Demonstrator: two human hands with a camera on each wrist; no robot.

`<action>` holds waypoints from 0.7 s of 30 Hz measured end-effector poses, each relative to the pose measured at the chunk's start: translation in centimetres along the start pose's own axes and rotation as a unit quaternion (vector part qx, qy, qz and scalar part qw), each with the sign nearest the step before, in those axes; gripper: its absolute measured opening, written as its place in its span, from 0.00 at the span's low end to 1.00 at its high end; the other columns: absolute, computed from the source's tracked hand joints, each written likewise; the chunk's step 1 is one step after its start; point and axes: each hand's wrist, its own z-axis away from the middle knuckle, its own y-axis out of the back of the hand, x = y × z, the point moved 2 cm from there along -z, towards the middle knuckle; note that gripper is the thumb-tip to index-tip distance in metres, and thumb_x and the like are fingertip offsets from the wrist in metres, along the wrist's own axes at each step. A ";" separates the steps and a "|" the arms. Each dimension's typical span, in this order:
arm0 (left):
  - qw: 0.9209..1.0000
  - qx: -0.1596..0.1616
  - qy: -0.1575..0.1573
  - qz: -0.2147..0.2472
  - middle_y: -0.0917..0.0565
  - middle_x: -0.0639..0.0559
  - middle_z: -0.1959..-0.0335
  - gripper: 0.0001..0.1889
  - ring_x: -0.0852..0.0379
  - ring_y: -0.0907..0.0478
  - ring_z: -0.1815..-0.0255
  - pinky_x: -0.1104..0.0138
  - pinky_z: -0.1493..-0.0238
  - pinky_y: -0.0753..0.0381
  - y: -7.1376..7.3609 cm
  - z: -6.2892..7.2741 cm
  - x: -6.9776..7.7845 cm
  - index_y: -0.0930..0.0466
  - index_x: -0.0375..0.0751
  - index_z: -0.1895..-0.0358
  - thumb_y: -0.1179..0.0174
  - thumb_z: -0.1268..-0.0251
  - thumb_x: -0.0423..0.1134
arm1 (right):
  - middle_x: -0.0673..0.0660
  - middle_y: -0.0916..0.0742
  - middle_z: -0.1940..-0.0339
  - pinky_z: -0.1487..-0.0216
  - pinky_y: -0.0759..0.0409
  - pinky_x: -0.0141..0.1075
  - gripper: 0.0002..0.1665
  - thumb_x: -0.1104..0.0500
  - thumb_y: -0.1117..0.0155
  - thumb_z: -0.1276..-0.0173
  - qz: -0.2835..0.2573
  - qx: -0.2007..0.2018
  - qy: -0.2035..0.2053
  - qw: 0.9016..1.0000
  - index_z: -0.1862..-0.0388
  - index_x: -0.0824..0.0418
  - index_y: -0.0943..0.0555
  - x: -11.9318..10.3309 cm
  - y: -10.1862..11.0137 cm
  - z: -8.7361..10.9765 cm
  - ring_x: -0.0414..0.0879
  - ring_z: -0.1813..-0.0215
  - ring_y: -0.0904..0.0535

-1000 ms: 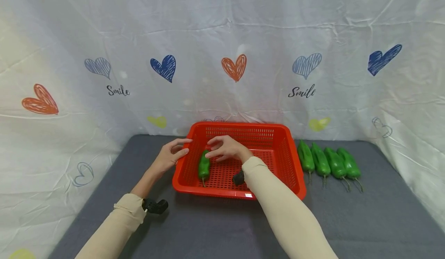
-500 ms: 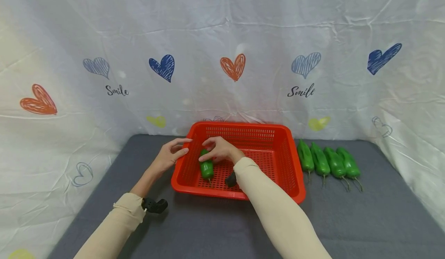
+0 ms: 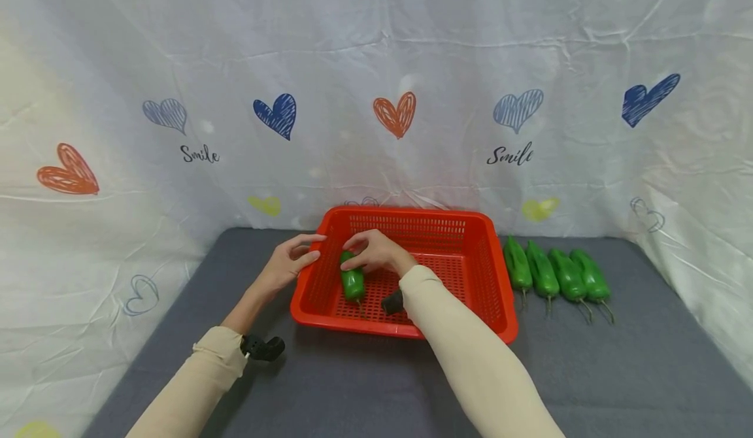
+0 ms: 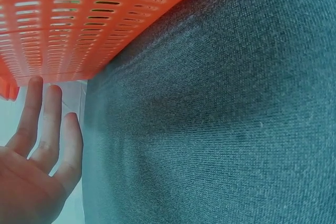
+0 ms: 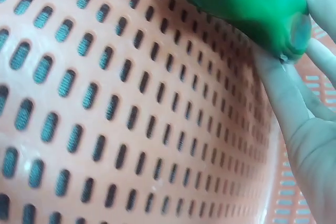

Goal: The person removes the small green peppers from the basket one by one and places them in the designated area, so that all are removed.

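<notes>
A red slotted plastic basket (image 3: 406, 328) stands on the table, seen from above in the head view. Inside its left part my right hand (image 3: 378, 252) grips a green pepper (image 3: 353, 286) between thumb and fingers, stem end toward me. In the right wrist view the pepper (image 5: 252, 3) hangs just over the slotted basket floor (image 5: 121, 114). My left hand (image 3: 284, 267) rests at the basket's left rim, fingers extended. The left wrist view shows the fingers of that hand (image 4: 39, 156) spread beside the basket's outer wall (image 4: 79, 30).
Several green peppers (image 3: 555, 278) lie in a row on the dark grey cloth (image 3: 376, 386), right of the basket. A white curtain (image 3: 329, 52) printed with hearts hangs close behind. A black wrist camera (image 3: 263, 348) sits on the left forearm.
My right hand has come down onto the pepper in the basket and taken hold of it. The pepper has shifted slightly right. The left hand stays at the rim.
</notes>
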 end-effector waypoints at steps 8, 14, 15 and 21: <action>1.000 0.002 0.003 -0.005 0.24 0.30 0.38 0.22 0.37 0.20 0.45 0.54 0.58 0.14 -0.2 0.0 0.1 0.27 0.37 0.30 0.42 0.22 0.37 | 0.62 0.17 0.47 0.55 0.14 0.44 0.28 0.62 0.23 0.36 -0.009 -0.001 0.016 1.000 0.38 0.68 0.20 -0.7 1.5 0.9 0.53 0.50 0.18; 1.000 -0.001 -0.001 -0.003 0.24 0.29 0.37 0.23 0.36 0.20 0.45 0.55 0.59 0.14 -0.2 0.1 0.2 0.28 0.36 0.29 0.42 0.22 0.36 | 0.64 0.19 0.43 0.53 0.15 0.44 0.28 0.63 0.24 0.35 -0.025 0.005 0.026 0.999 0.37 0.68 0.21 -1.0 2.8 1.2 0.54 0.45 0.19; 1.000 -0.002 -0.001 -0.001 0.24 0.29 0.37 0.23 0.36 0.20 0.45 0.55 0.58 0.14 -0.2 0.2 0.2 0.29 0.36 0.29 0.42 0.22 0.36 | 0.64 0.20 0.43 0.53 0.15 0.45 0.28 0.63 0.24 0.35 -0.027 0.006 0.026 0.999 0.37 0.68 0.21 -1.0 3.0 1.3 0.54 0.45 0.19; 1.000 0.002 -0.004 -0.012 0.26 0.31 0.34 0.23 0.34 0.24 0.40 0.55 0.56 0.14 -0.2 0.3 0.3 0.28 0.37 0.29 0.42 0.22 0.37 | 0.64 0.18 0.45 0.53 0.15 0.45 0.28 0.64 0.24 0.35 -0.045 0.016 0.028 0.998 0.37 0.68 0.20 -1.3 4.2 2.0 0.55 0.46 0.18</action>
